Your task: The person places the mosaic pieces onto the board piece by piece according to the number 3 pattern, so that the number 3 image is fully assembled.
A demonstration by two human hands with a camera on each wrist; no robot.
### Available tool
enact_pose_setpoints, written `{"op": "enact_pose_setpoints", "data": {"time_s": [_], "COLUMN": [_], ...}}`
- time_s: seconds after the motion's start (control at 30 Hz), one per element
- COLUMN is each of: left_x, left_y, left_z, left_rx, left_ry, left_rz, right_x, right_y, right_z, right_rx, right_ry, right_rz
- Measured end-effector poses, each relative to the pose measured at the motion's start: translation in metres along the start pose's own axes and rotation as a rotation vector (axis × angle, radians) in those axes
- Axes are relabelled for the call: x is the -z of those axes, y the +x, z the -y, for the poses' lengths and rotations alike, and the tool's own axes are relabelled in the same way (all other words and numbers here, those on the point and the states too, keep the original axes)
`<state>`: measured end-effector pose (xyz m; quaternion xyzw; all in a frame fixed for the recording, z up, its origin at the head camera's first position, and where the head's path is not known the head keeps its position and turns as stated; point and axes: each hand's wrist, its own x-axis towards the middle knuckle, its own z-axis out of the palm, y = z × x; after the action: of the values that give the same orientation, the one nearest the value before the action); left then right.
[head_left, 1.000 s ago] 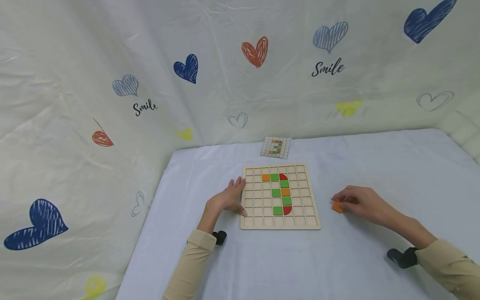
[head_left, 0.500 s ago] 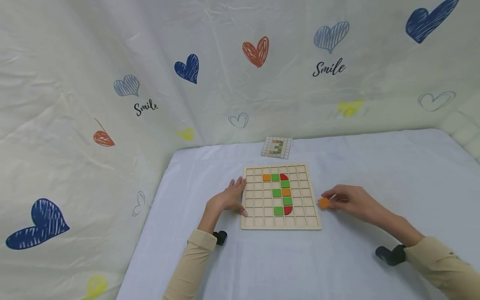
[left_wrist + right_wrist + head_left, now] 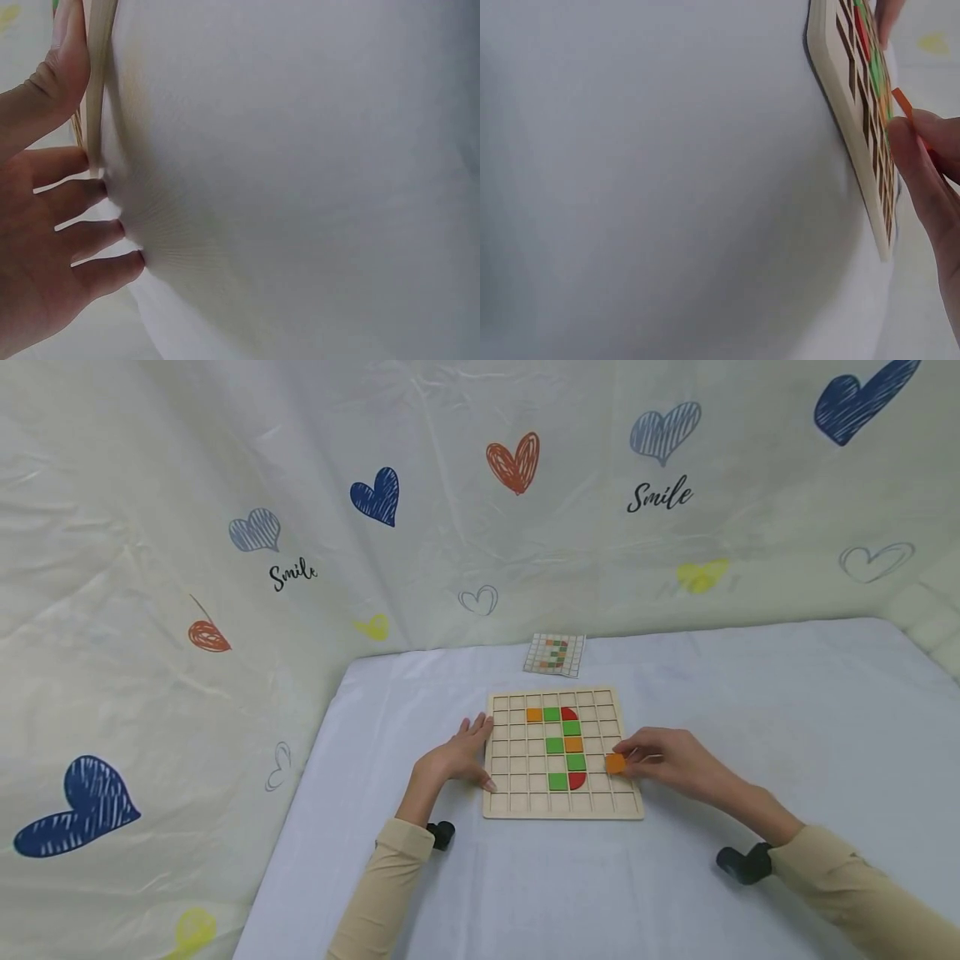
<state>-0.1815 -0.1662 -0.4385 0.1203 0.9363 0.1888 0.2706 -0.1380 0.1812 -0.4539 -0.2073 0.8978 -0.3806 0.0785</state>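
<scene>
A wooden grid board (image 3: pixel 517 808) lies on the cloth, with orange and green square tiles and two red rounded tiles set in its cells. My left hand (image 3: pixel 453 756) rests at the board's left edge with fingers spread; in the left wrist view its fingertips touch the cloth and the thumb lies along the rim. Over the board's right side, my right hand (image 3: pixel 678 764) pinches an orange square tile (image 3: pixel 615 764) between thumb and fingers. The right wrist view has this orange tile (image 3: pixel 903 101) held above the board's surface, tilted.
Behind the board lies a printed pattern card (image 3: pixel 554 655) with a small coloured grid figure. A white cloth (image 3: pixel 787 693) covers the table. A curtain (image 3: pixel 420 552) printed with hearts hangs at the back and left.
My right hand has carried the orange tile leftward, from the cloth right of the board to above its right columns. The left hand stays at the board's left edge.
</scene>
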Motion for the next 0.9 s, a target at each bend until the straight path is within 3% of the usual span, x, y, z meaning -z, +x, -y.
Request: {"op": "enact_pose_setpoints", "data": {"time_s": [0.33,0.9], "left_x": [-0.001,0.0], "left_y": [0.0,0.003], "left_z": [0.003,0.002], "left_rx": [-0.007,0.0], "left_ry": [0.008,0.017], "left_rz": [0.006,0.015], "right_x": [-0.02,-0.058], "right_y": [0.017,0.046], "right_z": [0.014,0.039], "right_rx": [0.052,0.117], "right_ry": [0.06,0.05], "right_rz": [0.026,0.096]}}
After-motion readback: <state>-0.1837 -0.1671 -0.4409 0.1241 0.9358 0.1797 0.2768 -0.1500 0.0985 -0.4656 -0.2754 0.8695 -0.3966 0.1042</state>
